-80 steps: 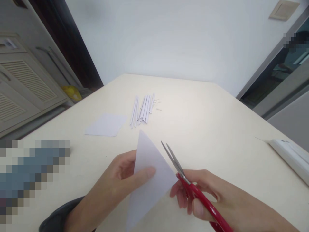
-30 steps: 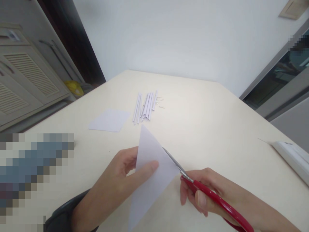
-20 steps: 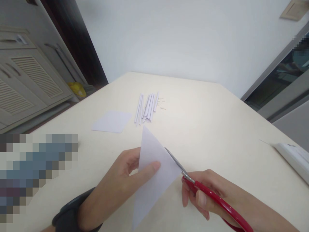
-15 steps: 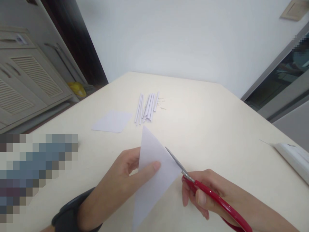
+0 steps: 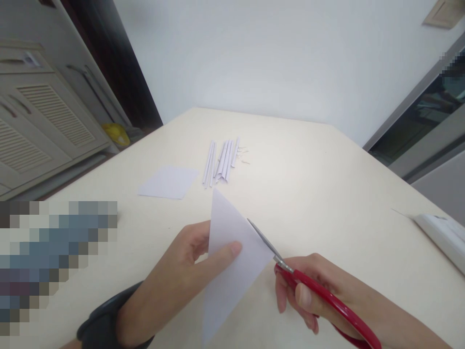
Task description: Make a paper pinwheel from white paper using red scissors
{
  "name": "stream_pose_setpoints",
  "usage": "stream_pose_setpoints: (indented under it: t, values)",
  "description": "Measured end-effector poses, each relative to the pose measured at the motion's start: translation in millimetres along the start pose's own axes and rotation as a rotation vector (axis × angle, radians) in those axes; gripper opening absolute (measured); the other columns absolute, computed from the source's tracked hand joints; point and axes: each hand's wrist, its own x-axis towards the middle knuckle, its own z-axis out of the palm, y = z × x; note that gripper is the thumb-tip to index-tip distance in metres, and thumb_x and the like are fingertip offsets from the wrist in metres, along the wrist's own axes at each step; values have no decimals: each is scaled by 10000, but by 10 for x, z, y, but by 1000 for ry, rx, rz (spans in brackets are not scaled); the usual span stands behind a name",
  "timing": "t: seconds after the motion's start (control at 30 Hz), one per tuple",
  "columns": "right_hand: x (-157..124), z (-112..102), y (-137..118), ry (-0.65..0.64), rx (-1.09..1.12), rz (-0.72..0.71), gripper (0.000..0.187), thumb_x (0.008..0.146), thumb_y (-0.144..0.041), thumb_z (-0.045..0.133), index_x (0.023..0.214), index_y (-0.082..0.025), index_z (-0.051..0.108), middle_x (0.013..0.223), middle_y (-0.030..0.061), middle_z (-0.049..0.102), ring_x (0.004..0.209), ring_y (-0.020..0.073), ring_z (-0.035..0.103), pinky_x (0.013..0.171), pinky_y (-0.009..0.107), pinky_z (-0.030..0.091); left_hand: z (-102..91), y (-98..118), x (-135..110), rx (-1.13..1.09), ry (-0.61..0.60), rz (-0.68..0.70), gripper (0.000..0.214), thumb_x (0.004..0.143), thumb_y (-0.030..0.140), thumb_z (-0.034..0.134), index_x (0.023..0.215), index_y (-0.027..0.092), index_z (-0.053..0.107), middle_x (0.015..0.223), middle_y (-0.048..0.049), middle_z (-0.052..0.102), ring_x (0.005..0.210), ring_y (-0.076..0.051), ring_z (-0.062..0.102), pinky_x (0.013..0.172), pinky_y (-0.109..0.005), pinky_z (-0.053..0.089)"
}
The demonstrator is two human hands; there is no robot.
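Observation:
A white sheet of paper [image 5: 232, 286], triangular in outline, is pinched in my left hand [image 5: 196, 261], thumb on its front and fingers behind it. My right hand [image 5: 308, 286] grips red-handled scissors [image 5: 334, 300]. The scissors' blades meet the paper at its right corner and point up and left along its upper right edge. One blade shows in front of or beside that edge; the other is mostly hidden. A dark band circles my left wrist.
Beyond my hands on the pale table [image 5: 290, 165] lie several rolled paper tubes [image 5: 223, 162] with small scraps beside them. A flat white paper piece [image 5: 169, 182] lies to their left. A white object [image 5: 441, 237] rests at the right edge. The left front is pixelated.
Hardly anything differs. The paper and scissors have shifted by a few pixels, while both hands keep the same grips.

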Motion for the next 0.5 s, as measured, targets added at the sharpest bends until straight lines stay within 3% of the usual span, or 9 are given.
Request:
stream_pose_setpoints:
  t: [0.23, 0.4, 0.5]
  values:
    - [-29, 22, -52, 18, 21, -5, 171, 871, -256, 500, 800, -151, 616, 888, 57, 605, 575, 104, 488, 590, 274, 475, 2, -2, -17, 17, 7, 31, 110, 859, 302, 681, 786, 230, 720, 767, 32, 710, 716, -170, 617, 614, -209, 498]
    - [-23, 9, -67, -4, -42, 25, 377, 909, -493, 531, 816, -140, 627, 695, 12, 551, 549, 115, 492, 552, 257, 479, 9, 2, 16, 51, 9, 73, 172, 883, 340, 642, 772, 224, 704, 746, 38, 673, 656, -141, 580, 565, -192, 473]
    - [-11, 7, -72, 2, -55, 37, 413, 899, -536, 533, 811, -142, 622, 682, 2, 533, 536, 108, 478, 548, 249, 480, 9, 6, 24, 47, 7, 82, 168, 885, 335, 638, 774, 227, 703, 743, 42, 668, 651, -136, 578, 557, -187, 467]
